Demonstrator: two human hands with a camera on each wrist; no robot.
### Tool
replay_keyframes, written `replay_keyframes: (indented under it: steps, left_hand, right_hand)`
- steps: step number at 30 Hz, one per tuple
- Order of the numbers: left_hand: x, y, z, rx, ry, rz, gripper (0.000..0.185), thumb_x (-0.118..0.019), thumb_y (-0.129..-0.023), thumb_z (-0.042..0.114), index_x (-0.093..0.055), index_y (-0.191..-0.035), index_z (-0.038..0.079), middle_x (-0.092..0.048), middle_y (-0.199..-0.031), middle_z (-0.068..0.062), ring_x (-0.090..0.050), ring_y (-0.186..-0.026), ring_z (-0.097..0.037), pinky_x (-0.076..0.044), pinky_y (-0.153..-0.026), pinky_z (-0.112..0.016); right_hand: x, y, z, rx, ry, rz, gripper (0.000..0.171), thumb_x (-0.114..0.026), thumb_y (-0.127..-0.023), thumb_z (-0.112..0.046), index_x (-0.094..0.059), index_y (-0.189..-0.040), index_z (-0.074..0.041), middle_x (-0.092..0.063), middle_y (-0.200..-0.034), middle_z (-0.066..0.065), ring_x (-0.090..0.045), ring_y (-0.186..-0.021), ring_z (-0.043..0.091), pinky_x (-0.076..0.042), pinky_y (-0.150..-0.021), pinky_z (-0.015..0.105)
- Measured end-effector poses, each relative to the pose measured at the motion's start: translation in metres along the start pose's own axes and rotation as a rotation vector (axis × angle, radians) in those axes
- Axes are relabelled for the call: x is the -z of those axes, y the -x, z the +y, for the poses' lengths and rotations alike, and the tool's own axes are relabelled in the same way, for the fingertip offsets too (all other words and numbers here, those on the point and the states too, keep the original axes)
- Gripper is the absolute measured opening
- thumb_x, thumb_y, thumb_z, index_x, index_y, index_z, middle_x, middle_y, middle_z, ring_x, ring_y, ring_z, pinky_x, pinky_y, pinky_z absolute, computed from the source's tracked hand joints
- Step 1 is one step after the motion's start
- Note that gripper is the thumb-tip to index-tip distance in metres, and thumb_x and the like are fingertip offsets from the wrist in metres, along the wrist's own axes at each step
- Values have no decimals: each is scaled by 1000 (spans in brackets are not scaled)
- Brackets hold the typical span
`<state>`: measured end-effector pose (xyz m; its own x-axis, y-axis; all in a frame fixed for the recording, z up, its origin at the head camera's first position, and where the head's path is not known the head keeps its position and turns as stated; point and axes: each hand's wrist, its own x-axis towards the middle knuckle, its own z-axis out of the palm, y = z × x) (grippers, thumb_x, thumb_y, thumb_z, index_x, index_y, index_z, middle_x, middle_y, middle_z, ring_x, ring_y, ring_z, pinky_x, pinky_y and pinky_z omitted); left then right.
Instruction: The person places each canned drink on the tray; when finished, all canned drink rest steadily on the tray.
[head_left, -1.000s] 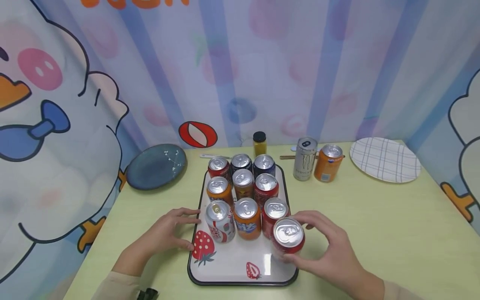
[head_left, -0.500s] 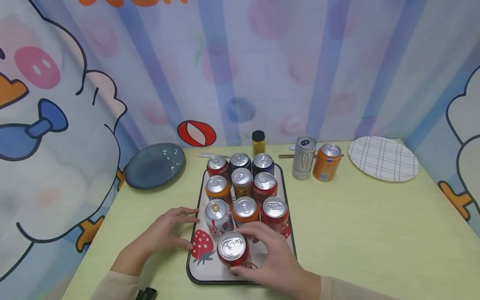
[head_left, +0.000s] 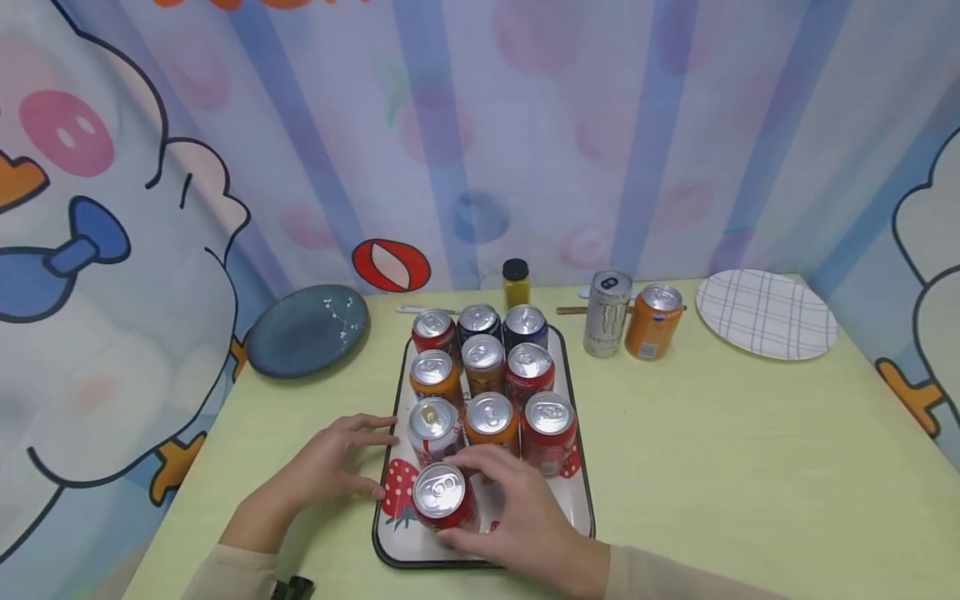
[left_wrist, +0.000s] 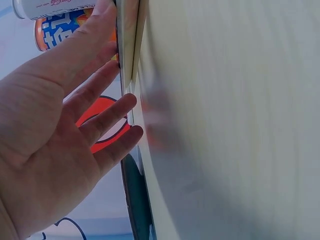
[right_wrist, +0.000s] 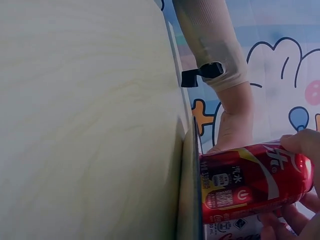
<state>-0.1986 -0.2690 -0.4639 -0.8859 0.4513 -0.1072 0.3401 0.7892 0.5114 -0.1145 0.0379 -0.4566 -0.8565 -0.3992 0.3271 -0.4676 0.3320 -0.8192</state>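
1. Red can [head_left: 442,496] stands upright at the tray's [head_left: 583,500] near-left corner, right hand [head_left: 517,512] grasping its side.
2. Left hand [head_left: 330,467] rests relaxed against the tray's left rim on the surface [head_left: 750,467], also just beside the can.

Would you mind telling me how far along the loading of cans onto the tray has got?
Done: nine cans stand in three rows on the tray. In hand: the right hand grips a red can at the tray's near left, in front of the white can, while the left hand rests against the tray's left edge. Left: a silver can and an orange can stand off the tray; near-right space remains.
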Motion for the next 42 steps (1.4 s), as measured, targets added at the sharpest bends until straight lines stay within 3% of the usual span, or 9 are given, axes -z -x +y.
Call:
replay_keyframes:
  steps: [5, 10, 15, 19, 24, 31, 36, 39, 42]
  left_hand:
    - [1, 0, 1, 7, 5, 4, 66, -94, -67, 44, -74, -128, 26, -57, -153, 0, -46, -144, -38, -37, -117, -68]
    - [0, 0, 1, 6, 2, -1, 67, -94, -68, 43, -74, -129, 25, -56, -153, -1, -46, -144, -38, -37, -117, -67]
    - [0, 0, 3, 14, 3, 3, 68, -95, -67, 42, -74, -129, 24, -56, -153, -1, -46, -144, -39, -37, -117, -67]
    - [0, 0, 4, 17, -5, 0, 68, -95, -67, 41, -74, -129, 24, -56, -153, -2, -46, -144, -39, -37, -117, -67]
    - [1, 0, 4, 18, -12, 0, 68, -95, -67, 40, -74, -129, 24, -56, -153, -2, -46, -144, -39, -37, -117, -66]
    - [1, 0, 4, 10, -11, -1, 68, -95, -67, 40, -74, -129, 23, -56, -153, -2, -47, -144, -40, -37, -117, -67]
    - [0, -1, 3, -10, -16, 2, 67, -95, -67, 42, -74, -129, 23, -57, -153, -2, -48, -143, -39, -38, -117, -66]
    - [-1, 0, 2, -12, -10, 4, 67, -94, -67, 42, -74, -128, 23, -57, -153, -2, -48, -143, -39, -38, -117, -66]
    - [-1, 0, 2, -12, -9, 8, 67, -94, -67, 43, -74, -128, 23, -57, -152, -1, -48, -143, -39, -38, -117, -66]
  right_hand:
    - [8, 0, -5, -14, 72, -63, 68, -90, -79, -44, -59, -138, -33, -58, -138, -21, -58, -128, 5, -52, -112, 40]
    - [27, 5, -13, 66, 92, -68, 67, -89, -82, -39, -59, -141, -28, -57, -144, -15, -57, -132, 8, -53, -111, 39]
    - [61, 4, -14, 208, 84, 15, 56, -89, -83, -22, -65, -134, -22, -61, -141, -4, -61, -126, 14, -58, -102, 33]
    - [95, 0, -5, 236, 116, 133, 51, -89, -80, -11, -69, -127, -17, -65, -136, 1, -63, -124, 15, -58, -99, 26]
    - [137, -10, 17, 189, 184, 273, 51, -88, -80, -6, -70, -127, -16, -68, -133, 1, -62, -120, 11, -55, -97, 20]
    - [187, -28, 49, 7, 241, 370, 51, -84, -87, -10, -67, -134, -13, -66, -136, 2, -59, -111, -2, -50, -95, 11]
    - [213, -37, 79, -31, 294, 447, 51, -84, -86, -10, -66, -135, -10, -62, -139, 8, -58, -119, 18, -44, -93, 8]
    - [224, -42, 98, -60, 334, 476, 54, -84, -87, -13, -63, -136, -6, -60, -139, 15, -56, -125, 30, -45, -94, 15]
    - [232, -48, 115, -121, 354, 471, 61, -84, -88, -19, -59, -140, -3, -56, -140, 21, -53, -126, 37, -50, -100, 36]
